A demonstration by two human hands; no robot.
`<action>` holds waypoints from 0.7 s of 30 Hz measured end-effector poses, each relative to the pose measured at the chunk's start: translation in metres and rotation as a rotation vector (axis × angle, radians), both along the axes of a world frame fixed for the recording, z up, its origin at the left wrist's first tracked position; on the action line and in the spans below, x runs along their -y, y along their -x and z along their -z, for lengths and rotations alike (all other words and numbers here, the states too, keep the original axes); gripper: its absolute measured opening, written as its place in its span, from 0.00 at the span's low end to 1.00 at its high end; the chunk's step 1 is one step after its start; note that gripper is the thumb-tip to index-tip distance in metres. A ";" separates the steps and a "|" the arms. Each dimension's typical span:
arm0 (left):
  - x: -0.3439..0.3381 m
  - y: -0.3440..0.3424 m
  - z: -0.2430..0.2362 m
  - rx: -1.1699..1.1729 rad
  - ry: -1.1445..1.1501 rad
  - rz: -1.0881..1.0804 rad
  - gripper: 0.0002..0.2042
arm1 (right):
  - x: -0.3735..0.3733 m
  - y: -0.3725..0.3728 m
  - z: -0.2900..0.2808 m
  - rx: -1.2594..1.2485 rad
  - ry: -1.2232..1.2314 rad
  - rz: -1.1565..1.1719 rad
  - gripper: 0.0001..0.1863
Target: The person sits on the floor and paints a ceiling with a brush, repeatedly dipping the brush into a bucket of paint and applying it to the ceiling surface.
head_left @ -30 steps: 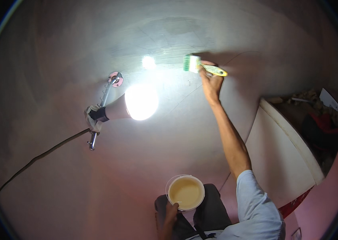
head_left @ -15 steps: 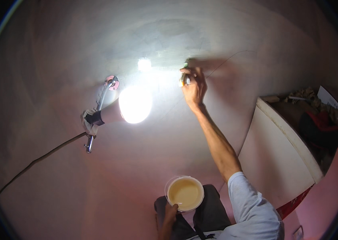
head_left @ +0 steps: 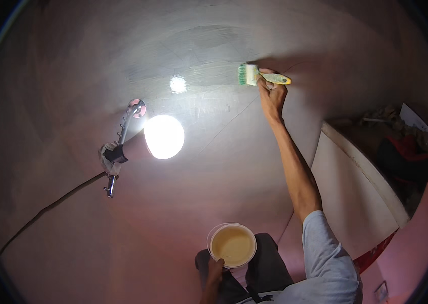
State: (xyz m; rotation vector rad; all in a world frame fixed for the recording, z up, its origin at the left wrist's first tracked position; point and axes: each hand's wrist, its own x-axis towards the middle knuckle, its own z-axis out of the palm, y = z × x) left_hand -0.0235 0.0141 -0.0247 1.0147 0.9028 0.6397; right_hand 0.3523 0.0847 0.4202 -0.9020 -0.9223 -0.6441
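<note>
My right hand grips a flat paintbrush with a yellowish handle, its green-tipped bristles against the greyish wall, which shows wet streaks and a fine curved line. Low in the view, my left hand is closed on the edge of a white bucket of pale yellowish liquid, held above my legs in dark trousers. A lit bulb with a dark socket wrapped in pale material is fixed to a chrome bar with hooks at the left of the brush.
A black cable runs from the lamp toward the lower left. On the right, a white cabinet or ledge has clutter on top, including a red and black cap and a white board. A pink wall shows at the lower right.
My right hand with the brush swung left and down half a second ago and is now back up and to the right, the brush again fully visible. My left hand and bucket stay nearly still.
</note>
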 end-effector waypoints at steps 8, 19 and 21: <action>-0.012 -0.007 0.027 0.001 -0.076 0.046 0.27 | -0.003 0.008 -0.035 0.179 0.012 0.599 0.11; -0.003 0.002 0.005 -0.025 -0.075 -0.014 0.28 | -0.063 0.099 -0.053 0.188 0.033 -0.080 0.08; 0.001 0.000 0.002 -0.021 -0.033 -0.025 0.27 | -0.050 0.066 -0.060 0.059 0.026 -0.147 0.09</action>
